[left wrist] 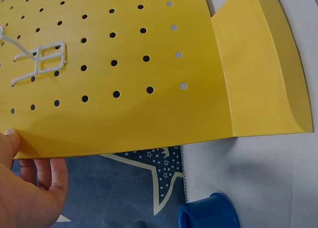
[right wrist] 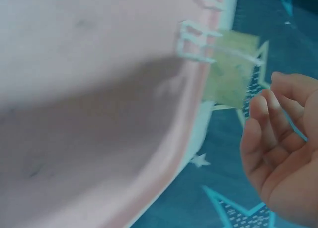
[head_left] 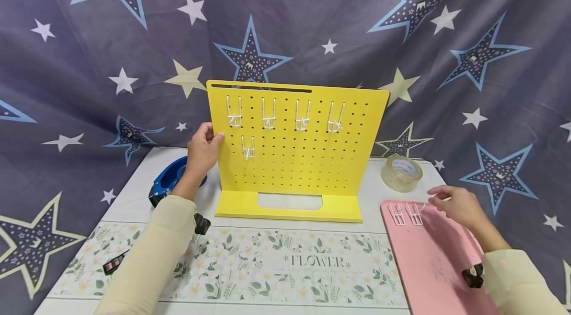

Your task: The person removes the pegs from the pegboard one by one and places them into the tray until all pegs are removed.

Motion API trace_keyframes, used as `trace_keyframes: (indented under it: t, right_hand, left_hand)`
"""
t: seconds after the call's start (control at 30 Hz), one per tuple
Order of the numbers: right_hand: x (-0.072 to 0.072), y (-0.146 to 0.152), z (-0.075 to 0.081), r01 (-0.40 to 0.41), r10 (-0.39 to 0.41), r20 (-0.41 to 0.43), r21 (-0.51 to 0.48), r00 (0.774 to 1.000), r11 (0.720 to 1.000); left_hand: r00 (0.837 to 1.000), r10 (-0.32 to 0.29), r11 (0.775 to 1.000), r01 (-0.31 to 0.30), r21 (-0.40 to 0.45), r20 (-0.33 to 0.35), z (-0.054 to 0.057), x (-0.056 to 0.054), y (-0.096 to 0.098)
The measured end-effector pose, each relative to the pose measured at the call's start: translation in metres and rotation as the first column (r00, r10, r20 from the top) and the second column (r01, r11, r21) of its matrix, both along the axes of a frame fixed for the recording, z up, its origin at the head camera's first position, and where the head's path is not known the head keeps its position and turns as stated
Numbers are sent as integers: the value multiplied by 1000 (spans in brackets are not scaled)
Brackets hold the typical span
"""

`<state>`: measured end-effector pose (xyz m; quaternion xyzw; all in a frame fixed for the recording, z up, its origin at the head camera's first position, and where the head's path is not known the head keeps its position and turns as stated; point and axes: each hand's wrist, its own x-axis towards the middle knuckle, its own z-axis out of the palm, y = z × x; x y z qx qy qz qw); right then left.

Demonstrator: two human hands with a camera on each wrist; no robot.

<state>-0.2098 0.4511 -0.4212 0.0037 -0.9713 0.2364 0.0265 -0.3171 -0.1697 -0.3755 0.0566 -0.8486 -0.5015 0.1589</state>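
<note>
Left grip (head_left: 202, 151) pinches the yellow pegboard (head_left: 291, 157) by its left edge, thumb in front and fingers behind, probably to steady it. The board stands upright on the worktop (head_left: 134, 208) with five white wire hooks (head_left: 302, 123) on it: four spaced along the top, one below. Right grip (head_left: 456, 204) is released, fingers loosely bent around nothing visible, just beside two more hooks (head_left: 415, 215) leaning at the far rim of the pink tray (head_left: 428, 265), seemingly kept within easy reach.
</note>
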Motion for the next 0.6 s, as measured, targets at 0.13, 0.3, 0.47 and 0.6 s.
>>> trace_keyframes:
  t: [0.13, 0.3, 0.47, 0.6]
  right_hand:
    - [-5, -13, 11, 8, -5, -117, 23, 993, 1000]
    - [-10, -39, 29, -17, 26, -246, 39, 969, 999]
    - [-15, -71, 42, -47, 57, -304, 41, 951, 998]
    - [-20, -100, 46, -92, 87, -318, -1, 944, 996]
  left_hand:
    - [1000, -4, 1000, 4, 0, -1, 1, 0, 0]
    - [1000, -5, 1000, 5, -4, 0, 0, 0, 0]
    - [1000, 10, 1000, -10, -13, -6, 0, 1, 0]
    - [1000, 12, 1000, -12, -10, -5, 0, 0, 0]
